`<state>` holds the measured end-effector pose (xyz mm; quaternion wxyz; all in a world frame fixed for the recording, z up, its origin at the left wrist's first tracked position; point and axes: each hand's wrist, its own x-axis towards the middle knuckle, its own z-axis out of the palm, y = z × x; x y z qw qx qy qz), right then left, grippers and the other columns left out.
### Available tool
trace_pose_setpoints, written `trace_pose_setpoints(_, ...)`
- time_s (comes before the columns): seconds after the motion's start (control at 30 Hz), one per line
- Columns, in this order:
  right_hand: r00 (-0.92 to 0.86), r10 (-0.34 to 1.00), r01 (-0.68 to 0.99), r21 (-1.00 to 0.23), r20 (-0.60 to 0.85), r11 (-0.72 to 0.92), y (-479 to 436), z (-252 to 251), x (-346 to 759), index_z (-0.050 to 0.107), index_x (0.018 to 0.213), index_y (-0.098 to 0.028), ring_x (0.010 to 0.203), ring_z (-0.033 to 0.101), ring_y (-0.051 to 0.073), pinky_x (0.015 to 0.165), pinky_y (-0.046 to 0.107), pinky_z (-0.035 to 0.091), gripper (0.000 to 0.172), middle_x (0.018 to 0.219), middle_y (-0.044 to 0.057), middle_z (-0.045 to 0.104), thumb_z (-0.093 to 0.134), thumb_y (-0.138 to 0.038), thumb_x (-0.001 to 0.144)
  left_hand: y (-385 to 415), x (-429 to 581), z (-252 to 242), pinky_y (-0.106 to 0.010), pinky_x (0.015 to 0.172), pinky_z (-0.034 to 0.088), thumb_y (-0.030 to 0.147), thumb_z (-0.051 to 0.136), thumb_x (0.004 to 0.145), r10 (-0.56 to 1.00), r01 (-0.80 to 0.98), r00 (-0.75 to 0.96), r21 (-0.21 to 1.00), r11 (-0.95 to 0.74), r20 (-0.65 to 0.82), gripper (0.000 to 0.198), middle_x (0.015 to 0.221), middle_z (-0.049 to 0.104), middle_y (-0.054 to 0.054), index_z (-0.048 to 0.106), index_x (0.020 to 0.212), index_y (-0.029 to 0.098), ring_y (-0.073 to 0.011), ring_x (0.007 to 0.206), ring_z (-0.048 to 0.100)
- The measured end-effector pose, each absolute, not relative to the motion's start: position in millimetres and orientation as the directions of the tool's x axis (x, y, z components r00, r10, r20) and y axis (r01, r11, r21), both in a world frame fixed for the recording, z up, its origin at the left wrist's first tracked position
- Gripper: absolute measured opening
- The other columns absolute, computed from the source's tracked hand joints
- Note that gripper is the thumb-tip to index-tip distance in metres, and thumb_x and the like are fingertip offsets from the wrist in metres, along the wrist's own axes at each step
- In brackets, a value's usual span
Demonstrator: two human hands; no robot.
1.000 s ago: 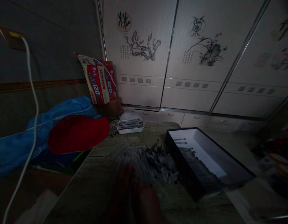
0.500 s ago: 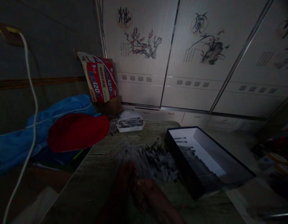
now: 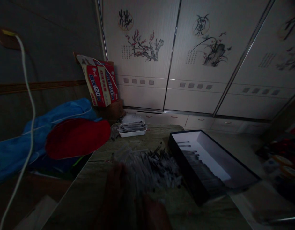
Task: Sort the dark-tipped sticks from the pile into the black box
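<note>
A loose pile of thin clear sticks with dark ends (image 3: 149, 169) lies on the table (image 3: 90, 191). My left hand (image 3: 116, 179) is at the pile's near left edge, dark and blurred, its fingers hard to make out. Low in the picture, my right hand (image 3: 153, 210) is just below the pile, also smeared; whether it holds anything is hidden. Right of the pile, an open black box (image 3: 188, 172) with a white inside has a row of similar sticks along its left side.
A white tray (image 3: 133, 134) of sticks stands at the table's far edge. To the left are a red cushion-like item (image 3: 77, 137), blue cloth (image 3: 63, 111) and a hanging white cable (image 3: 32, 118). Behind are a red carton (image 3: 101, 84) and cabinet doors (image 3: 140, 41).
My hands, close together before, have moved apart: the left one went left, the right one lower. The view has shifted slightly.
</note>
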<state>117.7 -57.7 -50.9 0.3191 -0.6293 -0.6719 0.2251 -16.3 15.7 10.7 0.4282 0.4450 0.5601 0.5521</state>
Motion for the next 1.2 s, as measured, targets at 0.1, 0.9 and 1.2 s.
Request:
trace_pose_setpoints(0.1, 0.039, 0.985, 0.809, -0.584, 0.17, 0.069, -55.3, -44.8, 139.2, 0.065, 0.075, -0.023, 0.042, 0.062, 0.022, 0.039, 0.027, 0.021, 0.017, 0.055, 0.01, 0.069, 0.052, -0.026, 0.085, 20.4, -25.2, 11.1, -0.026, 0.049, 0.045, 0.067, 0.055, 0.069, 0.967, -0.034, -0.254, 0.999, 0.03, -0.037, 0.047, 0.057, 0.055, 0.001, 0.058, 0.062, 0.021, -0.0149, 0.053, 0.051)
trace_pose_setpoints(0.9, 0.098, 0.817, 0.68, -0.638, 0.568, 0.362, -40.8, -42.5, 174.7, 0.062, 0.109, -0.016, 0.08, 0.07, 0.022, 0.069, 0.029, 0.053, 0.031, 0.093, 0.013, 0.072, 0.044, -0.036, 0.093, 14.1, -0.9, -25.0, -0.04, 0.091, 0.05, 0.032, 0.052, 0.082, 0.865, 0.477, 0.144, 0.732, -0.486, 0.48, 0.029, 0.105, 0.07, -0.009, 0.071, 0.103, 0.024, -0.0252, 0.099, 0.064)
trace_pose_setpoints(1.2, -0.014, 0.843, 0.659, -0.629, 0.538, 0.412, -42.2, -37.4, 171.1, 0.063, 0.107, -0.018, 0.079, 0.068, 0.022, 0.07, 0.029, 0.051, 0.026, 0.09, 0.012, 0.071, 0.048, -0.032, 0.092, 19.8, -3.7, -38.0, -0.039, 0.082, 0.052, 0.023, 0.053, 0.079, 0.809, 0.67, 0.222, 0.517, -0.532, 0.544, 0.034, 0.099, 0.071, -0.008, 0.07, 0.108, 0.027, -0.0251, 0.091, 0.064)
